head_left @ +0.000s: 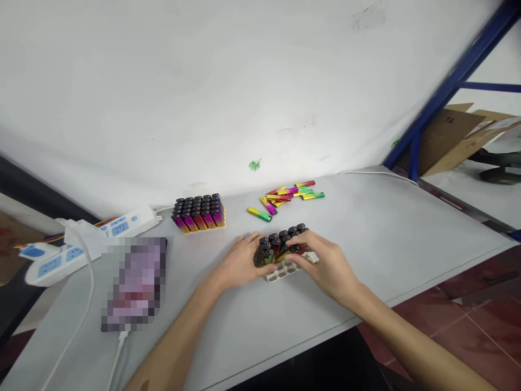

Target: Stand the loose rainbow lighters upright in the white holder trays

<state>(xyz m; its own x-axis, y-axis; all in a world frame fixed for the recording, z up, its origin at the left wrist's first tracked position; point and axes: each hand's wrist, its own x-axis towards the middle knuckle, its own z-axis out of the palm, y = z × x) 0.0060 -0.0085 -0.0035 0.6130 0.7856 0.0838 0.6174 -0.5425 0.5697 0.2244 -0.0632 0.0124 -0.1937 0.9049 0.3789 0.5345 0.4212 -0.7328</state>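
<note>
A pale tray with round-ended slots [290, 268] sits on the table, its back rows filled with upright black-topped lighters [284, 235] and its front slots bare. My left hand [240, 263] wraps the left end of the tray, thumb along the front and fingers behind. Over the right part of the tray, my right hand [325, 263] pinches a lighter with a yellowish body [281, 254] tilted among the others; the fingers partly hide it. Behind lies a loose pile of shiny lighter-shaped pieces [280, 195] in red, yellow, green and purple.
A filled block of black-topped lighters [198, 213] stands at the back left. On the left are a blurred-out phone [136, 282] with a cable and white power strips [122, 225]. A wall rises behind; a blue frame [415, 141] and cardboard boxes [448, 136] are at right.
</note>
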